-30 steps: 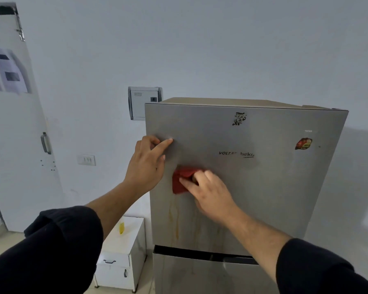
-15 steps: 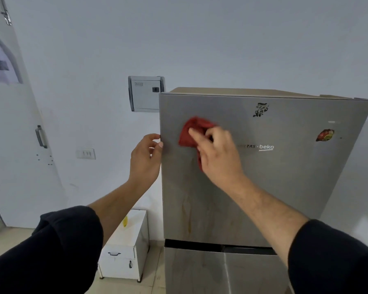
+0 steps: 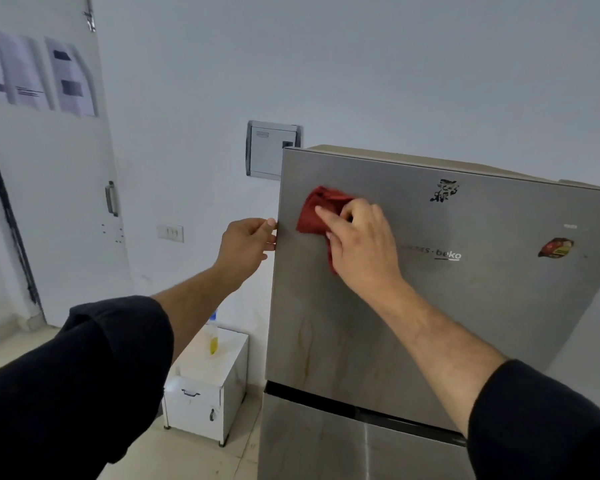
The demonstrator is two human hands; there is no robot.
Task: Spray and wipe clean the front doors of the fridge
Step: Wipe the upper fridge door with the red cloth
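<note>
A silver two-door fridge stands at the right; its upper door (image 3: 465, 306) carries a brand logo, two stickers and yellowish drip streaks low on the left. My right hand (image 3: 361, 244) presses a crumpled red cloth (image 3: 317, 211) flat against the upper left of that door. My left hand (image 3: 248, 244) holds the door's left edge, fingers curled around it. The lower door (image 3: 326, 445) shows at the bottom. A spray bottle (image 3: 212, 336) with yellow liquid stands on a small white cabinet, partly hidden by my left forearm.
The small white cabinet (image 3: 201, 393) sits on the floor left of the fridge. A grey electrical box (image 3: 271, 150) and a switch plate (image 3: 169, 233) are on the wall. A white door (image 3: 49, 202) with papers taped on it stands at the far left.
My right hand has carried the red cloth up from the middle of the upper door to its upper left. My left hand slid from the door's face to its left edge.
</note>
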